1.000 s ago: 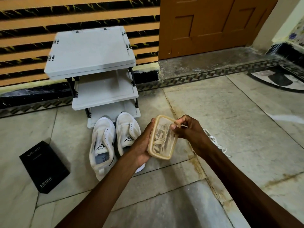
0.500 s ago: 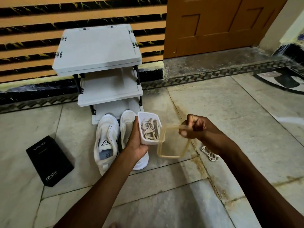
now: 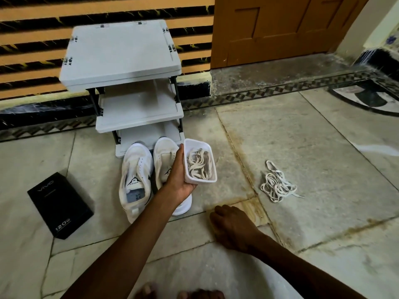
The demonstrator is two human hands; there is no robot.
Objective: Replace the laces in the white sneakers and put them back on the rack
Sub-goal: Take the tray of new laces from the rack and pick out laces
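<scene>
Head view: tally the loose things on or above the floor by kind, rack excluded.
White sneakers: 2
Clear plastic container of laces, held in the left hand: 1
Loose white lace pile: 1
Black rectangular box: 1
Total: 5

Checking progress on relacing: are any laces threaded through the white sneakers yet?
No: both white sneakers show bare eyelets, with laces only in the container and in a pile on the floor.

Bare floor [image 3: 313, 137] lies open to the right, save the loose laces [image 3: 277, 183]; sneakers [image 3: 149, 175] block the rack's [image 3: 121, 52] bottom shelf; black box [image 3: 60, 205] sits left.
</scene>
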